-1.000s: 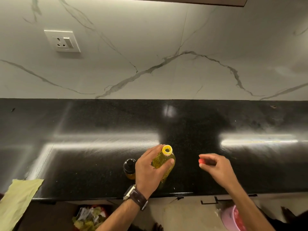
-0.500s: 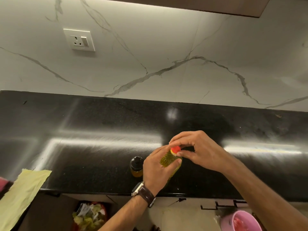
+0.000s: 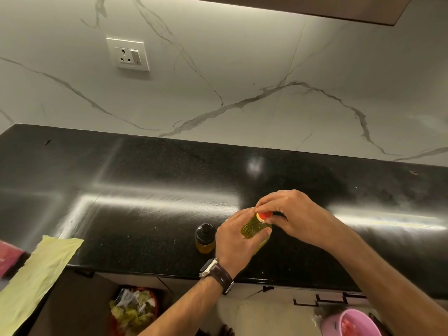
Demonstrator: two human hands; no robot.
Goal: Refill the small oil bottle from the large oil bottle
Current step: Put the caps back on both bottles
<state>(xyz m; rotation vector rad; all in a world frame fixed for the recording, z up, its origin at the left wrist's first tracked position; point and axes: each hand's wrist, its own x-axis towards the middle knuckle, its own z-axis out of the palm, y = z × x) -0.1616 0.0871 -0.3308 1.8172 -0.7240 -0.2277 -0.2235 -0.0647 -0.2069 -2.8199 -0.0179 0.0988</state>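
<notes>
gripping the large oil bottle (image 3: pixel 254 229) in curled left hand (image 3: pixel 234 241) fingers, right hand (image 3: pixel 294 218) fingers pinch its red cap (image 3: pixel 264 215), as half a second ago, small oil bottle (image 3: pixel 205 238) at nine o'clock.

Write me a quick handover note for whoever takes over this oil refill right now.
Left hand: grips the large oil bottle, which stands near the front edge of the black counter.
Right hand: fingers pinch the red cap on that bottle's neck.
Small oil bottle: upright just left of the large one, dark top on, amber oil in its lower part.
Done: apparently the pour, judging by both tops being on.
Left: confirm the red cap is tight, then let go of the large bottle.
</notes>
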